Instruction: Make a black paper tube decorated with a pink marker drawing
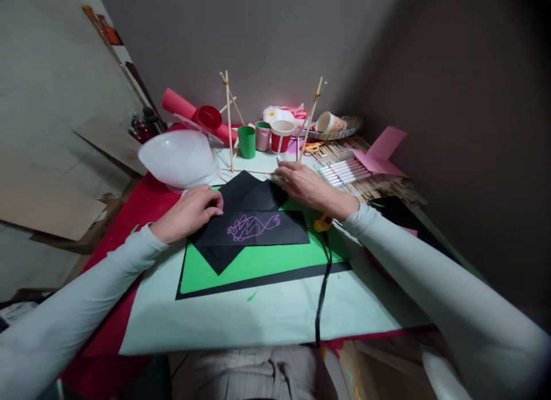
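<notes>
A black paper sheet (288, 230) with a purple line drawing lies over other black paper pieces (241, 190). Beneath them is a green sheet (215, 272). At the left edge of the black papers, my left hand (191, 212) is closed, thumb and forefinger together; what they pinch, if anything, is hidden. My right hand (303, 185) reaches past the papers' upper right side, its fingers closed around what looks like a pale marker (279, 158), only the end of which shows. A wooden stick (253, 171) lies just beyond the papers.
Two stick frames (228, 121) stand at the back around several cups (247, 142). A white translucent bowl (176, 159) is at left. Markers (344, 170), orange scissors (314, 147) and folded pink paper (383, 153) lie at right. A yellow tool (322, 223) trails a black cord (322, 296).
</notes>
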The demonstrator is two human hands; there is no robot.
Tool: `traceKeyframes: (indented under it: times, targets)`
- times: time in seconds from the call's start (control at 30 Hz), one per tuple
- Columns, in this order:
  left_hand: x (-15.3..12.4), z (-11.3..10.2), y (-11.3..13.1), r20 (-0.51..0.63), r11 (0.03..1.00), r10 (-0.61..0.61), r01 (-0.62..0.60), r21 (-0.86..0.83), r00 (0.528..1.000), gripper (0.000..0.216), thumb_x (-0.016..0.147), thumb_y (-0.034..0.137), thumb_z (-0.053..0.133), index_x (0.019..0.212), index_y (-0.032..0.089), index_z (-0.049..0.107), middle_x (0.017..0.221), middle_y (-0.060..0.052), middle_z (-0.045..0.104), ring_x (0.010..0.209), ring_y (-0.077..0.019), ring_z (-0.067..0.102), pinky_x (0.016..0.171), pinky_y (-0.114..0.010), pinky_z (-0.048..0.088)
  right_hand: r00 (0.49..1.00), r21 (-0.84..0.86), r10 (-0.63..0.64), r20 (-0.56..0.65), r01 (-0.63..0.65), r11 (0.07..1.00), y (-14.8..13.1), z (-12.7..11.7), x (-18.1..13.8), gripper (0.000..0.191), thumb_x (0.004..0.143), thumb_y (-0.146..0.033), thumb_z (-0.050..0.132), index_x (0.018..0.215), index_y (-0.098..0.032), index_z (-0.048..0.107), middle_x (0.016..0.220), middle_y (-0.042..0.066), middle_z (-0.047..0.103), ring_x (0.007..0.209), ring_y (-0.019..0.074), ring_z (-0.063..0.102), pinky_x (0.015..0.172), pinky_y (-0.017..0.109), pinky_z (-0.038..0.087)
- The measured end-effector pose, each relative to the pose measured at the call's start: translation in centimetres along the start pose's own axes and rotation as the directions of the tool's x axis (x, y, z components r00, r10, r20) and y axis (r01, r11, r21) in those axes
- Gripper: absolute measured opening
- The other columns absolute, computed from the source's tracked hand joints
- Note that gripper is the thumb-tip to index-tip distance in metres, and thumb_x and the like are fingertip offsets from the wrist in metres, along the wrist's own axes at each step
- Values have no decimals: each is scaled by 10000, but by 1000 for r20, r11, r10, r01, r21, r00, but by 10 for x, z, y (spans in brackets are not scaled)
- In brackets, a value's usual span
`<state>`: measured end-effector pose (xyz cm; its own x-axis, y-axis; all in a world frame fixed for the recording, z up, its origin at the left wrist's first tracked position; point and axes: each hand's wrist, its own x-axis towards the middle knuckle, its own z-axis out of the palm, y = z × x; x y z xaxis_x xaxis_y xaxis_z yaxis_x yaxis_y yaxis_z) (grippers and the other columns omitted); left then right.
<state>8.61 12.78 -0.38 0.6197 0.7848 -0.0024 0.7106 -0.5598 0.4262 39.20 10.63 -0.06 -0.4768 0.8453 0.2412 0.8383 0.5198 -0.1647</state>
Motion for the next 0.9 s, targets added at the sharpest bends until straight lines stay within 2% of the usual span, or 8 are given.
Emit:
traceKeyframes:
  times: [0.13, 0.33, 0.47, 0.63, 0.7, 0.8, 0.87, 0.9]
  targets:
    - [0, 0, -1, 0, 999, 14, -14, -36, 1000, 171, 840, 362, 539, 746, 222, 570, 825, -65, 598, 811, -260, 569, 761, -375, 398, 1000, 96, -20, 13, 18, 995, -25, -8, -7, 247, 993, -146, 540, 1178, -96, 697, 1231, 196, 712, 1115, 298, 673, 986, 411, 499]
    - [-2, -3, 1, -57, 991, 49, -56, -124, 997, 190, 888, 393, 468, 788, 232, 492, 816, -47, 573, 774, -234, 541, 747, -362, 401, 984, 281, -129, 127, 89, 955, -58, -6, 2, 195, 1003, -198, 596, 1108, -151, 753, 1100, 124, 772, 1000, 231, 707, 889, 327, 495]
    - [-3, -11, 9, -115, 978, 60, -81, -193, 992, 188, 898, 396, 500, 811, 230, 516, 790, -9, 573, 726, -200, 515, 714, -332, 388, 983, 423, -113, 145, 41, 905, -63, -8, 15, 222, 1015, -273, 606, 1132, -156, 755, 1072, 101, 787, 933, 208, 712, 830, 305, 477]
    - [-3, -18, 19, -235, 939, 24, -103, -328, 972, 195, 900, 398, 567, 880, 209, 610, 845, -11, 634, 794, -189, 558, 732, -304, 420, 981, 614, -91, 169, -32, 789, -60, -14, 28, 181, 937, -274, 681, 1016, -134, 762, 911, 44, 761, 782, 159, 620, 727, 275, 445]
    - [-3, -18, 20, -314, 859, -80, -95, -503, 946, 219, 873, 405, 656, 907, 189, 670, 836, -17, 653, 795, -176, 566, 729, -278, 433, 983, 676, -75, 168, -60, 734, -59, -17, 30, 188, 914, -291, 677, 965, -124, 747, 862, 32, 728, 753, 147, 587, 694, 267, 433]
    - [-3, -18, 18, -348, 544, -324, -128, -829, 880, 282, 805, 411, 784, 928, 161, 735, 809, -23, 657, 743, -141, 553, 671, -229, 437, 988, 753, -25, 150, -98, 651, -57, -25, 29, 226, 900, -347, 658, 927, -130, 716, 814, 12, 679, 708, 130, 550, 652, 262, 404]
    - [-5, -18, 18, -316, 384, -387, -161, -909, 866, 343, 799, 468, 794, 937, 157, 744, 831, -38, 662, 756, -141, 571, 657, -221, 458, 990, 832, 60, 126, -138, 538, -56, -32, 26, 224, 865, -362, 692, 908, -142, 709, 813, 2, 660, 714, 125, 543, 664, 264, 390]
    - [-6, -19, 20, -304, 343, -391, -169, -924, 869, 375, 804, 504, 785, 944, 159, 744, 848, -46, 667, 770, -148, 585, 658, -226, 475, 987, 871, 112, 111, -151, 468, -56, -35, 25, 216, 839, -358, 720, 890, -149, 706, 812, -2, 651, 723, 124, 539, 676, 267, 385]
